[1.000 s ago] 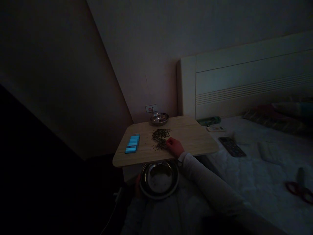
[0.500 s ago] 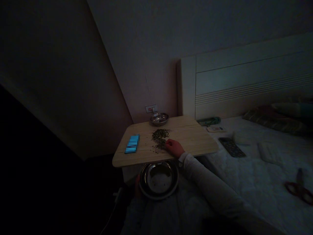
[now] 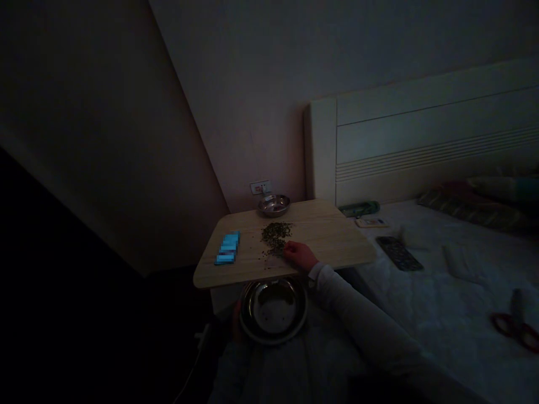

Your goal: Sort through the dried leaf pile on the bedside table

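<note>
The room is very dark. A heap of small dark seeds [image 3: 275, 235] lies on a light wooden table top [image 3: 337, 238]. My right hand [image 3: 300, 255] rests on the table at the heap's near right edge, fingers curled against the seeds. Below the table's front edge my left hand [image 3: 234, 325] grips the left rim of a large steel bowl [image 3: 273, 308]; only part of that hand shows. A few seeds lie in the bowl.
A small steel dish [image 3: 274, 205] stands at the table's back edge under a wall socket [image 3: 260, 187]. Blue flat pieces [image 3: 228, 247] lie on the table's left. On the bed to the right are a phone [image 3: 398, 252], a remote [image 3: 371, 223] and red scissors [image 3: 516, 328].
My right hand has slid a little toward the table's front edge, dragging along the heap's near side. The bowl and left hand have stayed in place.
</note>
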A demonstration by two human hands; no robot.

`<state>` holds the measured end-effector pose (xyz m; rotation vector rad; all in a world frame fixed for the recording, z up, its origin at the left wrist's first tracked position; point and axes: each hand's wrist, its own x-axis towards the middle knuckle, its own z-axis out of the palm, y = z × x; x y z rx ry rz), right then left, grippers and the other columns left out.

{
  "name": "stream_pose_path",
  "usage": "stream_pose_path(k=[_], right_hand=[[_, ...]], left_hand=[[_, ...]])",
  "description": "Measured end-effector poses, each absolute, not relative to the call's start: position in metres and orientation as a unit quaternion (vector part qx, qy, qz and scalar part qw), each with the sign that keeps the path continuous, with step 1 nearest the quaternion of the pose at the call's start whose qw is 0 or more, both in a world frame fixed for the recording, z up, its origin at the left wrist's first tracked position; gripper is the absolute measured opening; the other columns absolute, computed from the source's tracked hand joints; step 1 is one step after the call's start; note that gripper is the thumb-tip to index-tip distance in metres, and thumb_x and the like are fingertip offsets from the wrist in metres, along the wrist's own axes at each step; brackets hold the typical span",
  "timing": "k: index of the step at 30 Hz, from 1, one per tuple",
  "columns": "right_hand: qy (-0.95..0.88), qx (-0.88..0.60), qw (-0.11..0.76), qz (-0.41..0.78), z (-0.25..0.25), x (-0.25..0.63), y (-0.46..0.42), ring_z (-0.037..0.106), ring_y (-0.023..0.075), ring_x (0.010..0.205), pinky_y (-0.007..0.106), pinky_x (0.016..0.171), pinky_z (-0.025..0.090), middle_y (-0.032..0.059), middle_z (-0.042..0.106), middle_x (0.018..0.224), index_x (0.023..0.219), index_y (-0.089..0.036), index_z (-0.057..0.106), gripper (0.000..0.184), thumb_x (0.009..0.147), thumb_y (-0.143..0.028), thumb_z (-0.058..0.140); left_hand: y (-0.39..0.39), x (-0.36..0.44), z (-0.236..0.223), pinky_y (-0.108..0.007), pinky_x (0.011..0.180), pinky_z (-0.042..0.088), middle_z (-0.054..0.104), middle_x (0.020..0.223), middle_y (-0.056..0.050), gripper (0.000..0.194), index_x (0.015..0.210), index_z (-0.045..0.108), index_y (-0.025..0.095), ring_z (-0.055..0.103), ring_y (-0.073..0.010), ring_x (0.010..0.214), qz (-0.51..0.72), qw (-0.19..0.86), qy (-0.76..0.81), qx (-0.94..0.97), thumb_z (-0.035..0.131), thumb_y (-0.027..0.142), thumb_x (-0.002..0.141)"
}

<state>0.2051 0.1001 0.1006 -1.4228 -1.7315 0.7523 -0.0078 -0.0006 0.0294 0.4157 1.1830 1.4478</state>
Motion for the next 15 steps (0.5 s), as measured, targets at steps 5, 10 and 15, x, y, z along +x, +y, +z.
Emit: stream_pose_path(k=[5, 10, 15], right_hand=[[-0.686, -0.534, 0.386, 0.309, 0.098, 0.2063, 0.1011, 0.054, 0.0136, 0.066, 0.024, 0.063, 0.038, -0.0001, 0.065, 0.068, 0.072, -0.018, 0.067, 0.013, 0.072, -0.025, 0.056], [-0.69, -0.524, 0.389, 0.312, 0.0955, 0.2061, 0.1017, 0.056, 0.0149, 0.066, 0.026, 0.064, 0.04, 0.0013, 0.066, 0.068, 0.074, -0.018, 0.07, 0.015, 0.072, -0.027, 0.058], [-0.691, -0.511, 0.393, 0.326, 0.0957, 0.2059, 0.1011, 0.058, 0.0151, 0.068, 0.026, 0.066, 0.042, 0.001, 0.068, 0.07, 0.076, -0.018, 0.071, 0.016, 0.071, -0.027, 0.059]], left_hand=[[-0.0032, 0.0007, 0.0379, -0.045, 0.107, 0.034, 0.075, 0.075, -0.006, 0.019, 0.055, 0.065, 0.026, 0.049, -0.0323, 0.124, 0.617, 0.585, 0.504, 0.153, 0.056, 0.035, 0.069], [-0.0039, 0.0007, 0.0398, -0.041, 0.109, 0.032, 0.074, 0.07, -0.003, 0.021, 0.054, 0.064, 0.027, 0.049, -0.0277, 0.125, 0.632, 0.555, 0.524, 0.135, 0.054, 0.029, 0.072], [-0.0008, 0.0017, 0.04, -0.043, 0.105, 0.038, 0.074, 0.071, -0.004, 0.024, 0.056, 0.067, 0.027, 0.054, -0.0298, 0.119, 0.618, 0.587, 0.507, 0.128, 0.053, 0.034, 0.074]])
